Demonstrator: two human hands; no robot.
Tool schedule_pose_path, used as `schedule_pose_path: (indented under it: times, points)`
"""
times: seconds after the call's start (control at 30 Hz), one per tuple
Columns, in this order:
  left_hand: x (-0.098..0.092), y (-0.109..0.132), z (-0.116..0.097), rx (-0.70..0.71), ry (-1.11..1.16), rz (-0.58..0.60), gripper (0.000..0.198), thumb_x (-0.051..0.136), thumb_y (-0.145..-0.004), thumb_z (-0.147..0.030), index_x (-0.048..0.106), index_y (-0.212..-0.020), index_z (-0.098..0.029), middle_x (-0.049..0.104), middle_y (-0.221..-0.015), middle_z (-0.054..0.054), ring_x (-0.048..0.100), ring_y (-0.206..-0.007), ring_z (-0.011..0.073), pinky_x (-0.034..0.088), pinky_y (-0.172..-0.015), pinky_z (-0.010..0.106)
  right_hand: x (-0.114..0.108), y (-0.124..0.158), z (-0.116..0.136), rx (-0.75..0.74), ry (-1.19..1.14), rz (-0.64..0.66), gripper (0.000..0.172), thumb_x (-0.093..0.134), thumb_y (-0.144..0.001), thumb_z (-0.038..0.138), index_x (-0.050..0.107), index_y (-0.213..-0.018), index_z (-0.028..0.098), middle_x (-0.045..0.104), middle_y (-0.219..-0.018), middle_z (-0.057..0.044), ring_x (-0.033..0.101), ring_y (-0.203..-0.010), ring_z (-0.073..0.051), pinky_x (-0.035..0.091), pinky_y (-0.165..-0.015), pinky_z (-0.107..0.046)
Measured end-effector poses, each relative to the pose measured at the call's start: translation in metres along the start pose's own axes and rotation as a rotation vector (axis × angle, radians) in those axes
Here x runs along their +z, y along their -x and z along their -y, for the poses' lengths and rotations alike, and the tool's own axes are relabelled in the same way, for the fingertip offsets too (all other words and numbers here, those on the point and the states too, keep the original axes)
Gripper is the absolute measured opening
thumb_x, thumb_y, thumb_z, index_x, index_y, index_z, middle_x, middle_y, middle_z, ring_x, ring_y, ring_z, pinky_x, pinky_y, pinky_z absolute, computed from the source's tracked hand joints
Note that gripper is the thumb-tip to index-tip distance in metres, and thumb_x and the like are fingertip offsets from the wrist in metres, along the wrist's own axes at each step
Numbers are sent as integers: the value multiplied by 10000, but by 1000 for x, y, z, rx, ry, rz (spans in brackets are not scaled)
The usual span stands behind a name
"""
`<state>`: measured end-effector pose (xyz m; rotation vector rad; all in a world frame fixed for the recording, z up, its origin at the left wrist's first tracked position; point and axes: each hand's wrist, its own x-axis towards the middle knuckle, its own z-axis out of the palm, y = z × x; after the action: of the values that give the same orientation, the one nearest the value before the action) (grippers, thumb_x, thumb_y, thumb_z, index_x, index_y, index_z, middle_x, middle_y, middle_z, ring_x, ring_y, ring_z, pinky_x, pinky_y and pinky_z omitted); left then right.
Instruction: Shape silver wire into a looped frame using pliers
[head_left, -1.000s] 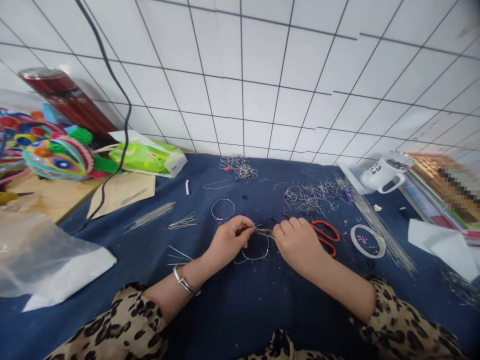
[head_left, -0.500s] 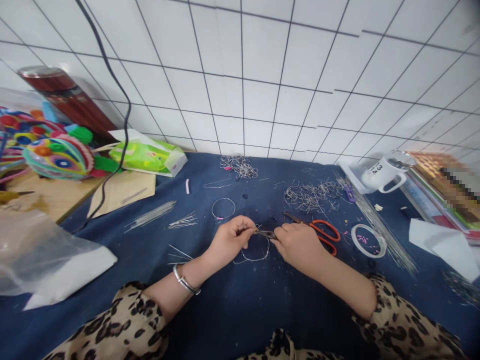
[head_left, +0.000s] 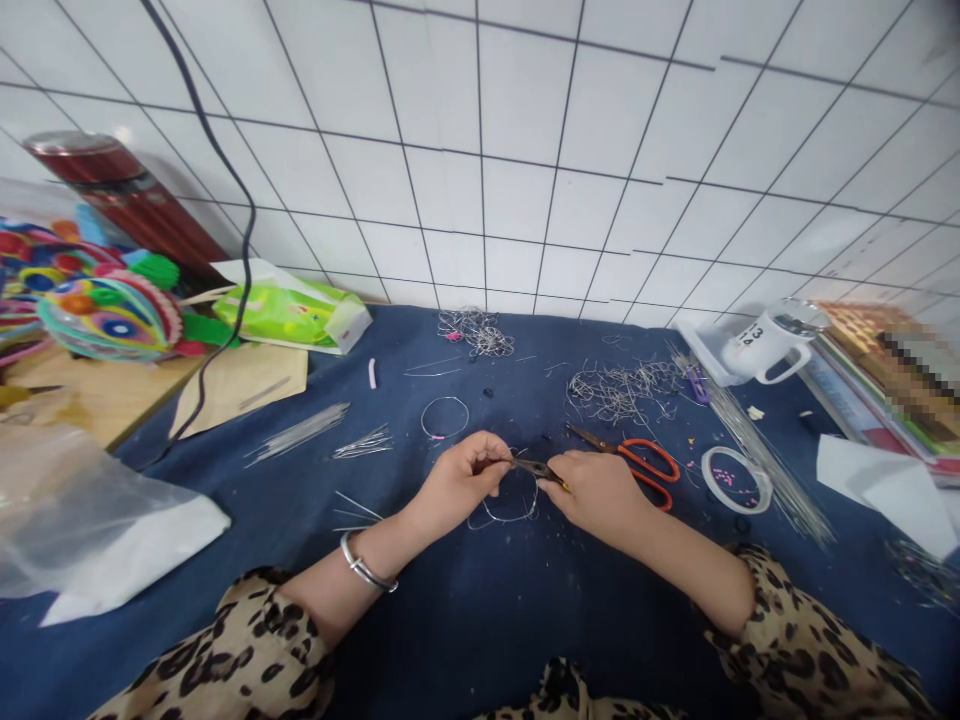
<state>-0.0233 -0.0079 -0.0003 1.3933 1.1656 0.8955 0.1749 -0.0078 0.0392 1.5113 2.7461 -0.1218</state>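
My left hand (head_left: 466, 482) pinches a thin wire near the middle of the blue cloth; its fingers hide the gripped end. In my right hand (head_left: 596, 490) is a pair of pliers (head_left: 534, 467), its jaws pointing left and meeting the wire at my left fingertips. Below the two hands hangs or lies a wire loop (head_left: 510, 519); I cannot tell which. A finished-looking wire ring (head_left: 445, 417) with small pink beads lies just beyond my left hand. Orange-handled scissors (head_left: 649, 462) rest right beside my right hand.
Tangled wire (head_left: 626, 388) lies behind the scissors, another tangle (head_left: 480, 332) by the wall. Straight wires (head_left: 304, 432) are at left, a long bundle (head_left: 772, 460) at right. A round dish (head_left: 766, 492) holds pink beads. A white mug (head_left: 765, 345) stands back right, a tissue pack (head_left: 296, 312) back left.
The pliers have turned slightly in my right hand, and a bit of their yellowish handle now shows. My left hand has barely moved. The view has shifted a little.
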Motion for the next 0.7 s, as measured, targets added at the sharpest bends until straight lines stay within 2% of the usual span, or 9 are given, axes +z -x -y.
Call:
schedule_pose_path:
  times: [0.37, 0.57, 0.7]
  points:
    - [0, 0, 2, 20, 17, -8, 100, 520, -771, -188, 526, -869, -168, 571, -709, -16, 492, -503, 61, 405, -498, 188, 1, 0, -1, -51, 23, -26, 205, 467, -853, 345, 560, -793, 173, 598, -746, -29, 553, -707, -147, 325, -609, -256]
    - [0, 0, 3, 24, -27, -15, 80, 526, -768, -187, 530, -846, -169, 534, -653, -35, 471, -486, 57, 386, -485, 183, -3, 0, 0, -133, 114, -112, 207, 449, -859, 314, 558, -772, 160, 562, -737, -49, 492, -737, -176, 301, -688, -313]
    - [0, 0, 2, 17, -33, -19, 79, 534, -766, -204, 530, -836, -168, 517, -615, -41, 463, -477, 61, 373, -474, 182, 0, 0, -1, -187, 210, -197, 143, 445, -846, 213, 560, -791, 149, 540, -733, -61, 449, -740, -187, 265, -676, -331]
